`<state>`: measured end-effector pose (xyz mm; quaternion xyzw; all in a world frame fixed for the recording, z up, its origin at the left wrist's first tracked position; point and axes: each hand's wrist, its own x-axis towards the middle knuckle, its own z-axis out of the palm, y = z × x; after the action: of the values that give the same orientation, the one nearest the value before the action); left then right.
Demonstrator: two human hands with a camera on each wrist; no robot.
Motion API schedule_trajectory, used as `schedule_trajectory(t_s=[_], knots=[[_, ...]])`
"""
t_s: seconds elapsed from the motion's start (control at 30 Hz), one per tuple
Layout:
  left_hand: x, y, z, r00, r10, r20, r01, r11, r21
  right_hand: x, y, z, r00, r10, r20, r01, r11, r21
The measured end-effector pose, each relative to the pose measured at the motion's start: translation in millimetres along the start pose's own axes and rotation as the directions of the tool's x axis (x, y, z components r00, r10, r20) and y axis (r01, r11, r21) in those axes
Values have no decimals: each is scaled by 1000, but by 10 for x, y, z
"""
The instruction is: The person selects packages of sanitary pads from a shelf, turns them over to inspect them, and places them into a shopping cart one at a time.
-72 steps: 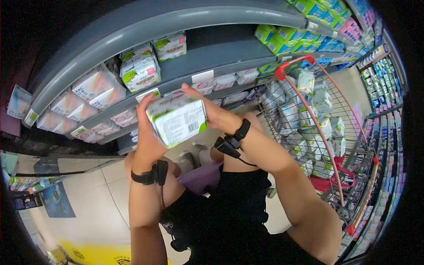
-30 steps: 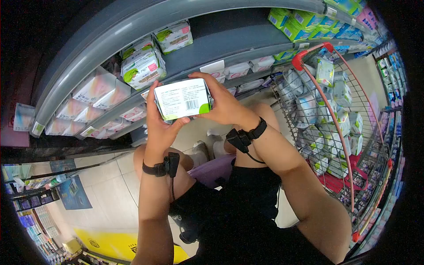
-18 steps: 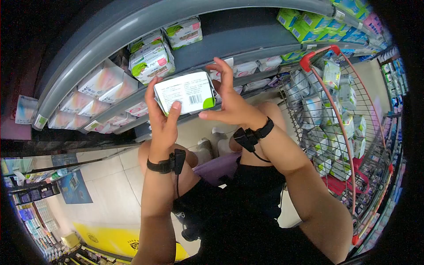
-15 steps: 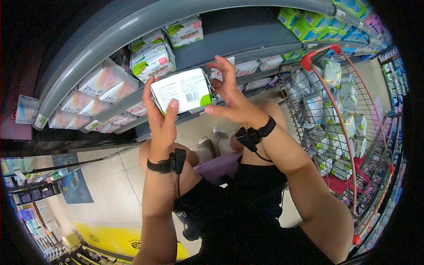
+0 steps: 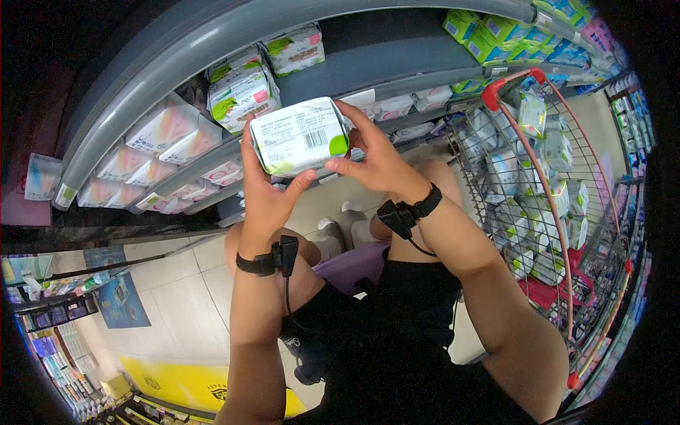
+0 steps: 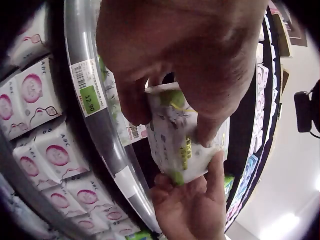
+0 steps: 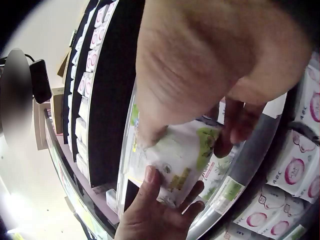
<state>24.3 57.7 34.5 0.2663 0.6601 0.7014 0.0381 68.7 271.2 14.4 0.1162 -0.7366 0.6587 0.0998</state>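
Note:
A small white pack of sanitary pads with green corners, a barcode and printed text is held up before the shelf. My left hand grips its left end, the thumb along its lower edge. At the right end my right hand holds it, fingers round the back and thumb tip by the lower corner. The left wrist view shows the left hand over the pack, with the right hand below. In the right wrist view, the pack's side has green leaf print and yellow lettering.
Similar white-green packs stand on the grey shelf behind. White packs with rainbow stripes sit to the left. A red-handled shopping cart full of packs stands at the right. Green packs fill the upper right shelf.
The right hand, spread and loose half a second ago, has closed on the pack's right end. The left thumb has slid off the printed face to the lower edge, and the pack has tilted slightly.

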Motion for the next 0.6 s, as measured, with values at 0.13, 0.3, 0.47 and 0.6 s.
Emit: schedule_trajectory(t_s=[0.13,0.3,0.47,0.6], knots=[[6,-21,16,998,20,-57,-21,1000,-22,11,-14,20,998,51,-35,-42,974,223],[-39,-119,-60,993,28,-111,-23,998,51,28,-94,14,996,88,-23,-75,932,354],[-24,-75,-119,996,39,-80,-32,995,94,-6,-101,-15,995,99,-15,-96,988,123],[-100,-64,-199,997,-30,-69,36,995,91,-11,-39,14,991,-1,-137,9,998,55]])
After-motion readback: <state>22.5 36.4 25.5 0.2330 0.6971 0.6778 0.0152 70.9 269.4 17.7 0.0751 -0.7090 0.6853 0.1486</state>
